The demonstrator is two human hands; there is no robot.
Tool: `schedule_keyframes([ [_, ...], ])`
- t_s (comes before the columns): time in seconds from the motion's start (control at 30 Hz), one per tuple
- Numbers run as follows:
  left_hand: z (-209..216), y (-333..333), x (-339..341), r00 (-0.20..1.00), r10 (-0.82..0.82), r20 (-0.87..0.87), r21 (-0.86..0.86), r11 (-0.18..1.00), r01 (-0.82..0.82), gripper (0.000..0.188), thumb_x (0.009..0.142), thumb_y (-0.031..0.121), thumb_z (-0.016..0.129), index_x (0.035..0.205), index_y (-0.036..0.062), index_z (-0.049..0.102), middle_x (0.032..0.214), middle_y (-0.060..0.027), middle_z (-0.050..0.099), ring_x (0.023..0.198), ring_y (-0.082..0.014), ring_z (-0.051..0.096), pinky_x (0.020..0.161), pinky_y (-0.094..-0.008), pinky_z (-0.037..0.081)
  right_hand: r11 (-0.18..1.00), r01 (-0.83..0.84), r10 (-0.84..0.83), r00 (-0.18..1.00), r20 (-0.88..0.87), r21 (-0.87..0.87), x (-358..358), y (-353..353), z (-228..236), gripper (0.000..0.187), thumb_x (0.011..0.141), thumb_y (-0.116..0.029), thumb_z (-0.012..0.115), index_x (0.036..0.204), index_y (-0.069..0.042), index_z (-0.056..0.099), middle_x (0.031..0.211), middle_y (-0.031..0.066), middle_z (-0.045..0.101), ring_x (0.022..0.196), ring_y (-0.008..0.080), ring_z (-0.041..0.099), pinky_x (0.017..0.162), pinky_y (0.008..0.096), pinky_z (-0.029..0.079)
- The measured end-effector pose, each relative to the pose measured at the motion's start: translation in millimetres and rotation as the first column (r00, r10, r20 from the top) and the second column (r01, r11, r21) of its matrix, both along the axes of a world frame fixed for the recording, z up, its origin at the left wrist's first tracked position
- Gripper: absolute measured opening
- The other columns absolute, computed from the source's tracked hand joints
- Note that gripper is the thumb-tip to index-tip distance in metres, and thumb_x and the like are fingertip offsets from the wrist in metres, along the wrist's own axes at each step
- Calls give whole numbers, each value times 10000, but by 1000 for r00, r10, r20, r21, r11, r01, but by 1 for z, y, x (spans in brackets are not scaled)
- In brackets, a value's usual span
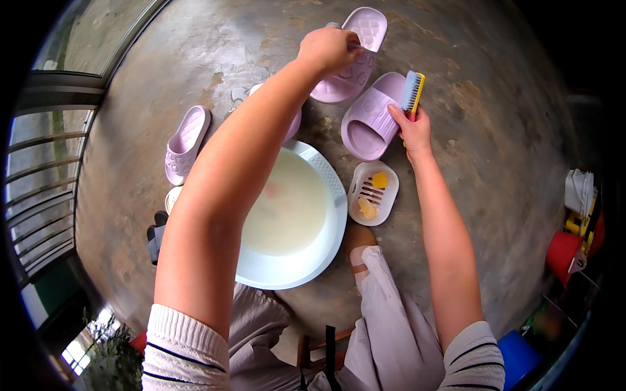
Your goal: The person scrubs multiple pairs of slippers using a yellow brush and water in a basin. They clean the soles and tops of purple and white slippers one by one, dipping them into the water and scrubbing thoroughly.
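Far out in front, my left hand (pixel 326 51) is closed at the side of a lilac slipper (pixel 366 27), its fingertips partly hidden. My right hand (pixel 415 132) grips a scrubbing brush (pixel 413 92) with a yellow and red handle, its pale blue bristles facing left. Beside that hand lies another lilac slipper (pixel 370 118), close to my thumb. Nearer to me stands a pale blue basin (pixel 336 225) of cloudy water, partly covered by my left forearm. Right of the basin, a white soap dish (pixel 357 189) holds two yellowish soap pieces (pixel 379 180).
A third lilac slipper (pixel 188 140) rests on the concrete floor at left, near a dark slipper (pixel 156 238). Another lilac piece shows behind my left forearm. Metal railings (pixel 42 176) run along the left. A red bucket (pixel 562 255) and a blue container (pixel 516 358) are at right.
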State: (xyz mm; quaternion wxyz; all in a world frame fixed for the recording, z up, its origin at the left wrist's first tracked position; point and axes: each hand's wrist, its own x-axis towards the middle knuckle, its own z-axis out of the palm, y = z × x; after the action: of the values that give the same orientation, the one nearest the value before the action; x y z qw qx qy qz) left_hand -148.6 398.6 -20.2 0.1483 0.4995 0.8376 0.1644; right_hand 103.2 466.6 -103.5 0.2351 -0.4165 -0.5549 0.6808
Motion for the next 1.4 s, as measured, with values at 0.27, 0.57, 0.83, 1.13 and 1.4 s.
schedule_keyframes([
  [0.27, -46, -13, 12, 994, -38, 103, -304, 950, 68, 369, 849, 458, 659, 1140, 247, 743, 1175, -83, 709, 1086, -304, 673, 900, -408, 552, 1000, -19, 19, 1000, -2, 20, 2, 8, -24, 392, 845, -178, 825, 1132, 20, 648, 1017, 44, 690, 881, 102, 625, 802, 256, 507],
  [0.57, -82, -19, 33, 994, -91, 65, -266, 958, 105, 294, 850, 248, 646, 1119, 186, 746, 1081, -114, 725, 1006, -323, 689, 865, -422, 554, 936, -193, 147, 974, 172, 293, -5, 35, -52, 349, 827, -266, 829, 992, -4, 667, 866, 25, 673, 766, 99, 561, 713, 274, 484],
  [0.83, -41, -66, 39, 990, -110, 90, 68, 992, 104, 460, 867, 306, 728, 1297, 175, 629, 1400, -151, 533, 1137, -376, 628, 936, -452, 532, 844, -283, 110, 923, 369, 456, 5, 44, -58, 380, 858, -225, 793, 1104, 28, 651, 951, 116, 688, 829, 187, 618, 797, 320, 506],
  [1.13, -34, -325, -155, 831, 357, -427, -170, 871, -461, 406, 875, 394, 716, 1206, 164, 677, 1194, -110, 656, 1149, -343, 584, 952, -471, 500, 711, -143, -62, 963, 264, 689, 4, 2, -23, 262, 894, -156, 764, 1070, 7, 657, 992, 94, 626, 896, 197, 610, 829, 308, 483],
  [1.4, -65, -432, -119, 915, 11, -404, -560, 787, -257, 408, 646, 333, 857, 1036, 238, 782, 1133, -33, 713, 1287, -301, 516, 1095, -543, 390, 931, -250, 244, 968, 59, 265, -15, -120, 73, 265, 920, -80, 737, 1155, -4, 640, 1076, 15, 662, 950, 84, 600, 855, 245, 480],
])
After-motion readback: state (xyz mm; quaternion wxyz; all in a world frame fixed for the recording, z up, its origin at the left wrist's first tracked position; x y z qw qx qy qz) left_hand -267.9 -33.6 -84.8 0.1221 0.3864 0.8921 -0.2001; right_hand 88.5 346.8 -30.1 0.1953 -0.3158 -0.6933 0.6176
